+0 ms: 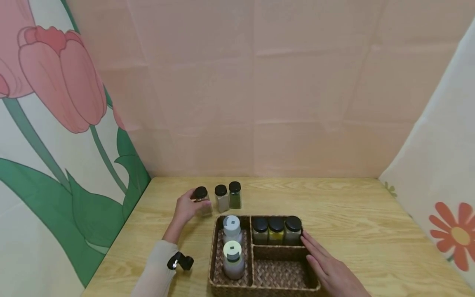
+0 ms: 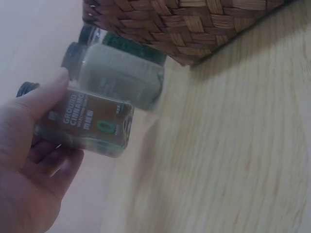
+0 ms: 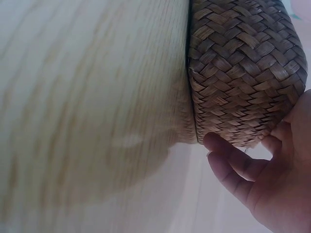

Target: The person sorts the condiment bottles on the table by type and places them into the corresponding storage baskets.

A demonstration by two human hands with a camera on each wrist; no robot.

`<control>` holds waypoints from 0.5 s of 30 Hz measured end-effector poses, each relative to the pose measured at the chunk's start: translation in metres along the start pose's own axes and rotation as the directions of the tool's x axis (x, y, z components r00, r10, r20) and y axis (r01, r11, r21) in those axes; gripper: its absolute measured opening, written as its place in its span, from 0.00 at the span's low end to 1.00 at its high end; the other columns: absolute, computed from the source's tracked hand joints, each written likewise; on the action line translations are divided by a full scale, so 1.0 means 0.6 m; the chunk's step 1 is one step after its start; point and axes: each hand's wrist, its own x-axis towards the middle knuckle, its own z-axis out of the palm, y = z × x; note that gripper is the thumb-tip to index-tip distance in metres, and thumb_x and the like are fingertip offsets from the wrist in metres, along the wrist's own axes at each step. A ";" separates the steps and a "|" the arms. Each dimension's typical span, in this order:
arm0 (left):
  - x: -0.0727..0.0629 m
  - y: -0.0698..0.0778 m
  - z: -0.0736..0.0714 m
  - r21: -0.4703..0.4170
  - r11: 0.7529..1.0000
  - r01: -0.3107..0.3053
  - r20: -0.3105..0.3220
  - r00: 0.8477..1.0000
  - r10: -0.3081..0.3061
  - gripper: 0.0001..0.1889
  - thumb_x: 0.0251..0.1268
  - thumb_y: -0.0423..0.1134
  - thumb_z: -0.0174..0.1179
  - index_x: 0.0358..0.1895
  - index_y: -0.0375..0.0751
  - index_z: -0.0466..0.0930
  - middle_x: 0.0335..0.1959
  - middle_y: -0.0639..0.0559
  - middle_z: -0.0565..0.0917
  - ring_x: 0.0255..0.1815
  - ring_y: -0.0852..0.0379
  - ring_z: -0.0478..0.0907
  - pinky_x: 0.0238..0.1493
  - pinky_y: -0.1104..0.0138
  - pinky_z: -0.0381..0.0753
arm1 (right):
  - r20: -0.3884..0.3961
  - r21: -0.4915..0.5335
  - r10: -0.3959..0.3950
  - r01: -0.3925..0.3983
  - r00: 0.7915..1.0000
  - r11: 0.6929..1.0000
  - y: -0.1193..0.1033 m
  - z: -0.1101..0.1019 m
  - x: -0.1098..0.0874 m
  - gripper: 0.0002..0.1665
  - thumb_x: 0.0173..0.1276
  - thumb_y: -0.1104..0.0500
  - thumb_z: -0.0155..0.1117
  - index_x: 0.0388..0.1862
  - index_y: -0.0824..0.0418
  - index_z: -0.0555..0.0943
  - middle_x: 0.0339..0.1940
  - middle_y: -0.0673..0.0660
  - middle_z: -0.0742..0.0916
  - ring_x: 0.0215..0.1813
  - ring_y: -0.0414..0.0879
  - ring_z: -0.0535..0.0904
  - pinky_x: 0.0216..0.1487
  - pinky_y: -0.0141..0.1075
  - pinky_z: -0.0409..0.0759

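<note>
My left hand [image 1: 184, 210] grips a spice jar with a black lid, left of two other spice jars. In the left wrist view this ground cinnamon jar [image 2: 92, 119] is pinched between thumb and fingers, its printed label showing. The neighbouring jars are one of pale powder [image 1: 222, 202] and one of green flakes [image 1: 235, 200]. My right hand [image 1: 332, 268] lies against the right side of a brown woven basket [image 1: 265, 291]. Its fingertips touch the basket's corner, fingers mostly extended, as the right wrist view shows.
The basket's left compartment holds two white-capped bottles [image 1: 234, 268]. Three black-lidded jars [image 1: 276, 236] fill the back right compartment. A divider [image 1: 278, 251] sets off the front right compartment. The wooden table [image 1: 356, 214] meets a pink cloth backdrop [image 1: 297, 123] behind.
</note>
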 end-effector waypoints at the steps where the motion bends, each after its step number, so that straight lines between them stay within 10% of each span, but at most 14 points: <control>1: 0.000 0.002 -0.002 -0.004 1.000 -0.001 0.000 1.000 0.001 0.41 0.45 0.55 0.80 0.63 0.37 0.79 0.57 0.38 0.84 0.58 0.39 0.81 0.57 0.49 0.83 | 0.000 -0.003 -0.001 0.001 1.000 1.000 0.000 0.000 0.000 0.33 0.84 0.41 0.40 0.82 0.51 0.61 0.82 0.52 0.63 0.77 0.54 0.65 0.66 0.53 0.76; 15: -0.008 0.033 -0.014 -0.044 0.996 -0.079 -0.001 0.997 0.079 0.38 0.45 0.56 0.80 0.58 0.38 0.82 0.53 0.41 0.86 0.56 0.43 0.82 0.53 0.52 0.87 | -0.012 -0.023 -0.003 0.002 1.000 1.000 0.000 0.001 -0.001 0.33 0.84 0.42 0.41 0.81 0.51 0.62 0.82 0.52 0.63 0.77 0.53 0.66 0.66 0.52 0.76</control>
